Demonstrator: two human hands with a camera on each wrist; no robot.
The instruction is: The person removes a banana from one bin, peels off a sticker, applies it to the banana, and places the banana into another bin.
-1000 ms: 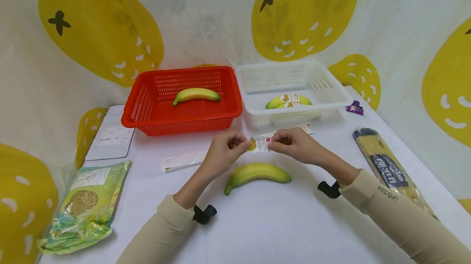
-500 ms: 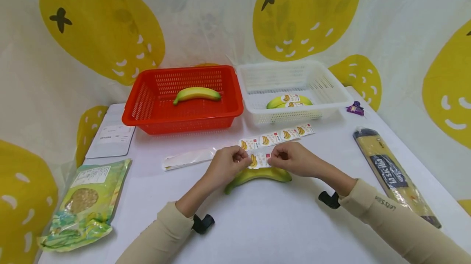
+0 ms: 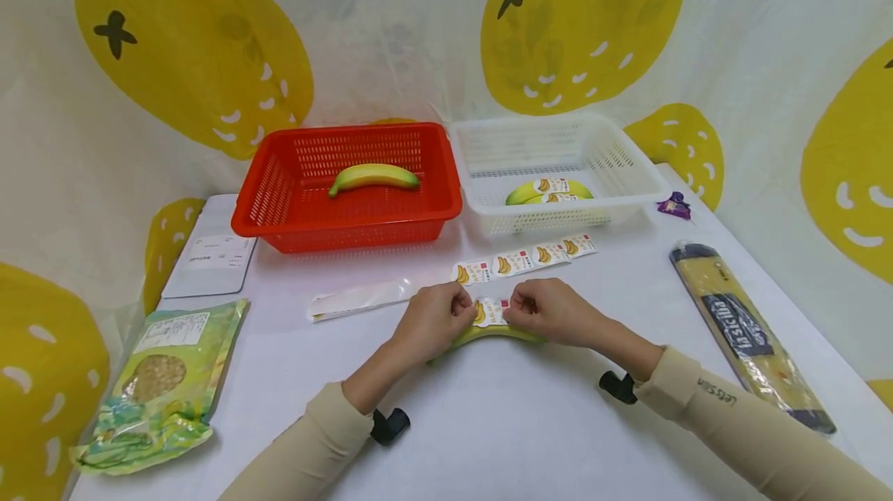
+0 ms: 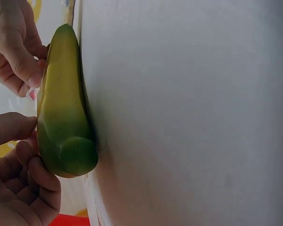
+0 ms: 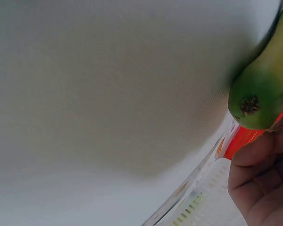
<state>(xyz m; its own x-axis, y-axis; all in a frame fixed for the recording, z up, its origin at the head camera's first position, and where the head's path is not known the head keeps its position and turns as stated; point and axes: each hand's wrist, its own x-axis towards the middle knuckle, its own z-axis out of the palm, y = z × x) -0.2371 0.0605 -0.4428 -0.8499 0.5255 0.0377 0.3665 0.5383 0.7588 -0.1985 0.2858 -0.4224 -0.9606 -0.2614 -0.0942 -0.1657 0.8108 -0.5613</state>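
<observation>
A white sticker (image 3: 492, 310) with a banana picture and a red mark lies along the top of a yellow-green banana (image 3: 497, 330) on the white table. My left hand (image 3: 434, 319) pinches the sticker's left end between thumb and finger. At the right end, my right hand (image 3: 556, 313) pinches it the same way. Both hands cover parts of the banana in the head view. From the left wrist, the banana (image 4: 63, 108) shows end-on, with fingers of both hands along its far side. The right wrist view shows the banana's dark-tipped end (image 5: 257, 96) above my curled fingers.
Behind the hands lies a sticker strip (image 3: 512, 263) with its bare backing (image 3: 359, 300). A red basket (image 3: 349, 231) holds one banana; a white basket (image 3: 558, 214) holds labelled bananas. A green bag (image 3: 163, 385) lies left, a pasta pack (image 3: 746, 330) right.
Both hands have brought the sticker toward the body and down, from in front of the strip onto the banana. The strip behind has come into fuller view.
</observation>
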